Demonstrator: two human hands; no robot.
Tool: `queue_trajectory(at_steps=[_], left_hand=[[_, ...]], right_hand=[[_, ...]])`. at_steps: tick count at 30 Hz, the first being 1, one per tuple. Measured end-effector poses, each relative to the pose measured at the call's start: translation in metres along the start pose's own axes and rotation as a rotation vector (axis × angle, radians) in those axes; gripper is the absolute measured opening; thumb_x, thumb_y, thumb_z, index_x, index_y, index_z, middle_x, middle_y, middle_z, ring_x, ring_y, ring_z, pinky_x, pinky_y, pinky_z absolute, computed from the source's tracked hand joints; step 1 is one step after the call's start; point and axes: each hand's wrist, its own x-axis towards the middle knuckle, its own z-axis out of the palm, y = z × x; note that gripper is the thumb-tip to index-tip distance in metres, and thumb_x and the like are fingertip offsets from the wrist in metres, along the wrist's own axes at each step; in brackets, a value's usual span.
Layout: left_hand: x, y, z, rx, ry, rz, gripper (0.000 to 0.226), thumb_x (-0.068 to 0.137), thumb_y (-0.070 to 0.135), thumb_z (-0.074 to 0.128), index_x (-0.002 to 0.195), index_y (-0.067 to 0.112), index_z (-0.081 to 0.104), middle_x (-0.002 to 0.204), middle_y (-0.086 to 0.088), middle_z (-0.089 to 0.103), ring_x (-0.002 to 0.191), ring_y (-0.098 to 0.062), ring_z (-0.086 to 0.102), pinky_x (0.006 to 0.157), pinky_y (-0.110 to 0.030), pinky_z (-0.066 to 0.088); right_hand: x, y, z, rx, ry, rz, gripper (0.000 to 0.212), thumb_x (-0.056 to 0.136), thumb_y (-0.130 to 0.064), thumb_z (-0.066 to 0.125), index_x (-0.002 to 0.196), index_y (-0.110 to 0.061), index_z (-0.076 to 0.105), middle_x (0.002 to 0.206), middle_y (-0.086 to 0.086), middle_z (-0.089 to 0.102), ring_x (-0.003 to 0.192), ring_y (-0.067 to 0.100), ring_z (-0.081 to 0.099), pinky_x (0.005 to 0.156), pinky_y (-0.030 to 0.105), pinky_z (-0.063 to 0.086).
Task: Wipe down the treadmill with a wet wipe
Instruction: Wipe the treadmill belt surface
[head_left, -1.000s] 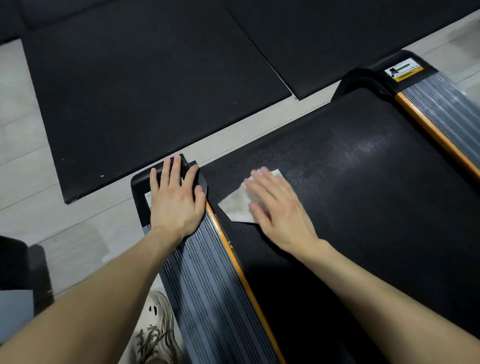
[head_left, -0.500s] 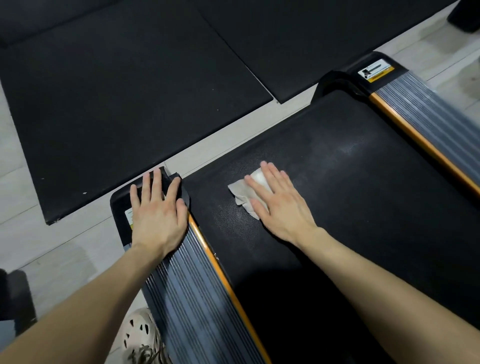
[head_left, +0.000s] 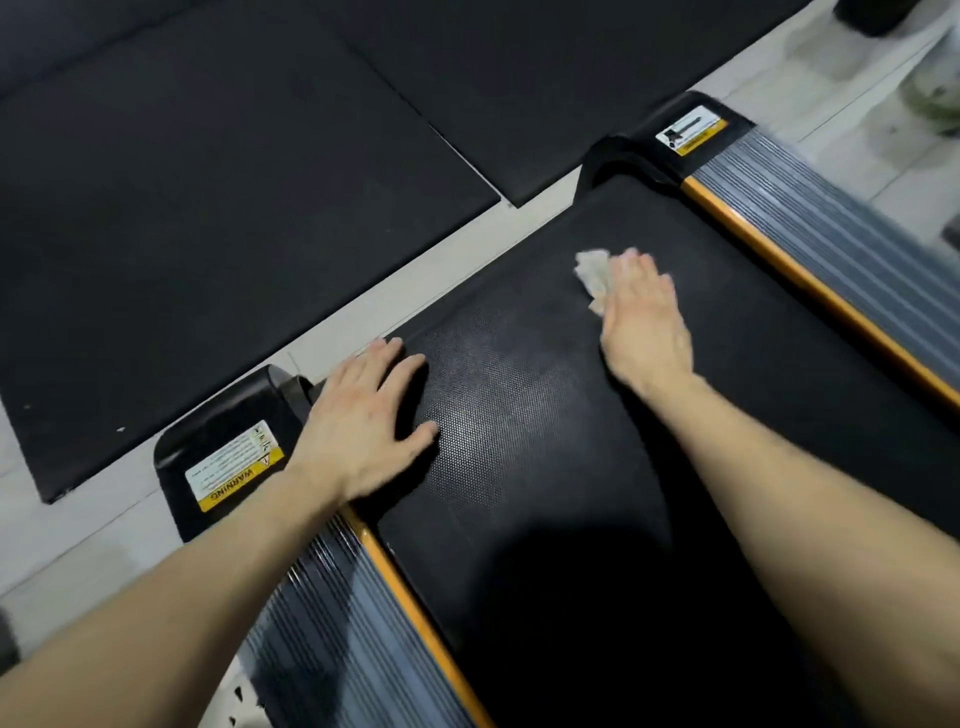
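Currently mid-wipe on treadmill belt (head_left: 519, 441). Flat right hand (head_left: 644, 317), fingers straight, presses wet wipe (head_left: 592, 273) onto belt; wipe bunched under fingertips. Spread left hand (head_left: 363, 415) braces on belt edge, well apart. Next, probably: sweep to belt right of hand, even pressure.

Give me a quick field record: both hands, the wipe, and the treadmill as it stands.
Black textured treadmill belt: surface being wiped
Left hand: flat, fingers straight, resting on the belt's far-left corner
Right hand: flat, pressing a crumpled white wet wipe onto the belt
Wipe position: partly under the fingers, mid-belt, near the far end
Grey ribbed side rails with orange edging: one each side
Yellow-and-white warning label: on the black end cap beside the left hand
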Motion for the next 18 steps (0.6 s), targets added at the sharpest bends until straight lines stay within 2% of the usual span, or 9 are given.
queue_trajectory(at_steps=[2,3,6,8,9,12,14,16,18], left_hand=[[0.023,0.012,-0.008,-0.020,-0.158,-0.066,0.127,0.073,0.091,0.059,0.170,0.025,0.011,0.178,-0.010,0.010,0.165,-0.027,0.007,0.133,-0.049,0.015],[0.035,0.017,-0.012,-0.012,-0.239,-0.109,0.146,0.062,0.093,0.070,0.171,0.022,0.001,0.178,-0.013,0.003,0.165,-0.030,0.003,0.133,-0.050,0.016],[0.058,0.031,-0.010,0.112,-0.380,-0.187,0.176,0.044,0.090,0.084,0.168,0.013,-0.015,0.177,-0.020,-0.007,0.165,-0.036,0.000,0.131,-0.053,0.022],[0.060,0.036,-0.007,0.179,-0.378,-0.204,0.180,0.041,0.089,0.086,0.167,0.010,-0.015,0.176,-0.022,-0.007,0.164,-0.038,0.001,0.130,-0.054,0.024],[0.059,0.038,-0.007,0.191,-0.380,-0.205,0.181,0.040,0.089,0.085,0.167,0.009,-0.016,0.176,-0.022,-0.007,0.164,-0.039,0.002,0.130,-0.054,0.024],[0.058,0.042,-0.011,0.213,-0.393,-0.207,0.180,0.042,0.089,0.085,0.166,0.009,-0.019,0.175,-0.023,-0.010,0.164,-0.040,0.001,0.130,-0.054,0.024],[0.059,0.046,-0.014,0.227,-0.398,-0.205,0.180,0.043,0.090,0.084,0.165,0.008,-0.019,0.175,-0.025,-0.009,0.164,-0.040,0.002,0.130,-0.053,0.025],[0.058,0.049,-0.015,0.249,-0.396,-0.197,0.180,0.043,0.092,0.082,0.164,0.006,-0.019,0.174,-0.026,-0.004,0.164,-0.040,0.004,0.128,-0.052,0.028],[0.058,0.049,-0.014,0.270,-0.390,-0.191,0.180,0.042,0.095,0.078,0.164,0.006,-0.019,0.174,-0.026,-0.002,0.164,-0.039,0.006,0.128,-0.051,0.030]], right_hand=[[0.010,0.010,-0.008,0.065,-0.028,0.122,0.050,0.101,-0.012,0.040,0.151,-0.008,0.039,0.157,0.014,0.041,0.144,0.036,0.040,0.118,0.054,0.038],[-0.001,-0.006,-0.006,0.082,-0.005,0.047,0.049,0.101,-0.013,0.043,0.149,-0.012,0.041,0.154,0.010,0.043,0.142,0.033,0.042,0.116,0.054,0.042],[-0.064,-0.070,0.013,0.160,-0.118,-0.586,0.054,0.107,-0.022,0.046,0.160,-0.018,0.038,0.165,0.003,0.038,0.154,0.026,0.032,0.129,0.049,0.027],[-0.059,-0.066,0.015,0.023,-0.095,-0.797,0.059,0.109,-0.024,0.045,0.166,-0.017,0.030,0.173,0.004,0.029,0.161,0.025,0.024,0.133,0.042,0.016],[-0.036,-0.045,0.015,-0.037,-0.055,-0.710,0.061,0.106,-0.021,0.047,0.165,-0.019,0.031,0.170,0.004,0.033,0.157,0.029,0.030,0.129,0.041,0.024],[0.043,0.031,-0.016,-0.022,-0.012,0.035,0.053,0.095,-0.011,0.050,0.147,-0.013,0.041,0.142,0.012,0.046,0.126,0.040,0.051,0.097,0.048,0.048],[0.058,0.045,-0.027,-0.047,0.027,0.233,0.042,0.091,-0.005,0.051,0.133,-0.006,0.055,0.130,0.020,0.054,0.119,0.041,0.057,0.098,0.052,0.052],[0.035,0.004,-0.014,0.073,0.054,-0.040,0.038,0.092,-0.004,0.054,0.129,-0.008,0.062,0.128,0.019,0.062,0.123,0.041,0.061,0.105,0.051,0.052],[-0.011,-0.046,0.001,0.173,-0.161,-0.639,0.052,0.103,-0.015,0.054,0.154,-0.008,0.049,0.158,0.014,0.049,0.151,0.032,0.042,0.128,0.042,0.030]])
